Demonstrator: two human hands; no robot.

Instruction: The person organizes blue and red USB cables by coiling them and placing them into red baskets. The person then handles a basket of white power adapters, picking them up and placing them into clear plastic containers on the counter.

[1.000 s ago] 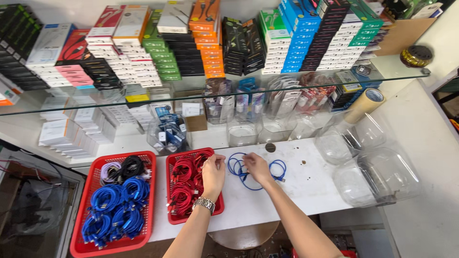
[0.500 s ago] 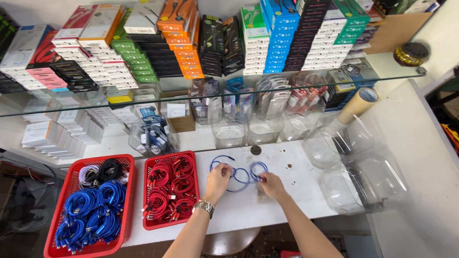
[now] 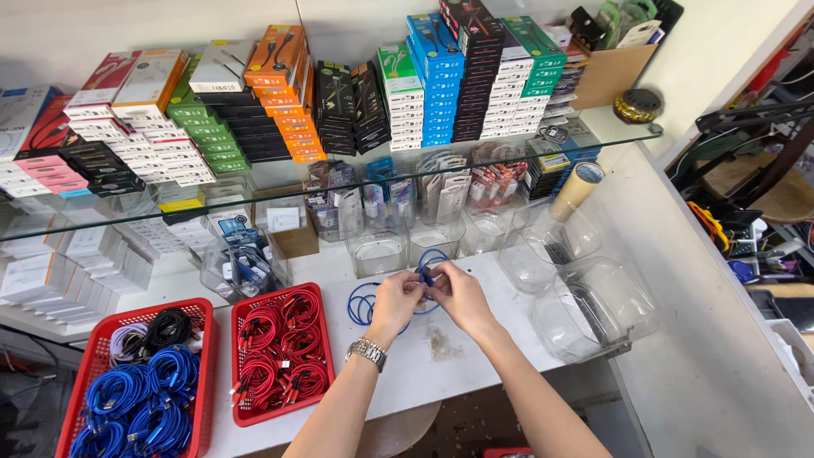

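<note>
Winding a blue cable at a white counter

Pinching a blue cable [image 3: 428, 270] between them, the left hand [image 3: 395, 298] and the right hand [image 3: 459, 293] meet over the middle of the white counter [image 3: 475, 356]. The fingertips of both hands are pressed together on the cable where it crosses between them. One loop of the cable stands up behind the hands, near a clear plastic tub [image 3: 378, 251]; another loop lies flat on the counter just left of the left hand. A metal wristwatch [image 3: 366, 352] sits on the left wrist.

To the left, a red basket [image 3: 280, 352] holds coiled red cables, and beside it a second red basket [image 3: 140, 386] holds blue cables with a black coil and a white coil at its far end. Large clear plastic jars [image 3: 593, 305] lie on their sides to the right of the hands. A glass shelf [image 3: 280, 182] above the counter carries stacks of small boxes in many colours, and a roll of tape [image 3: 577, 188] leans near its right end.
</note>
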